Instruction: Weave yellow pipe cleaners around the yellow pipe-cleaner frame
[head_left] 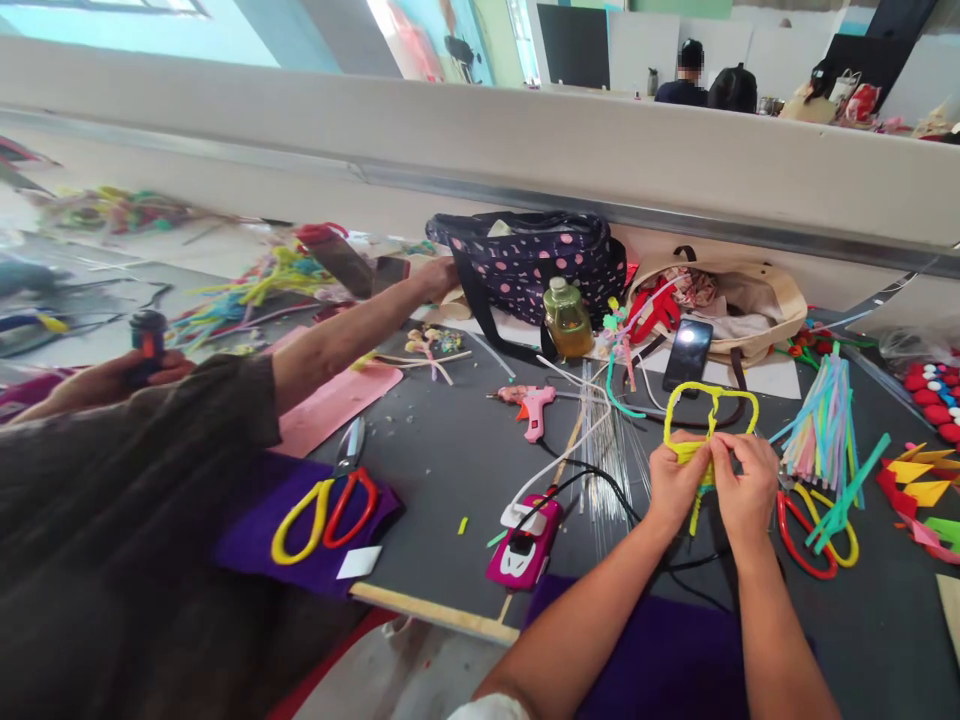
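Observation:
Both of my hands pinch a yellow pipe cleaner point(711, 400) bent into two side-by-side loops with a twisted middle. My left hand point(677, 482) grips its lower left part, fingers closed. Close against it, my right hand point(746, 480) has thumb and finger pressed together at the foot of the twist. A yellow tail hangs below the hands, with a bit of green beside it. To the right of my hands stands a bundle of pastel pipe cleaners point(823, 425). Scissors with red and yellow handles point(808, 530) lie beside my right wrist.
A pink glue gun point(534, 410), a magenta power strip point(527, 545) and thin wires point(607, 450) lie left of my hands. Behind are a phone point(688, 355), a bottle point(568, 318), a patterned bag point(536, 260) and a beige bag point(769, 300). At left, a co-worker's arm point(352, 325) reaches across, near other scissors point(324, 515).

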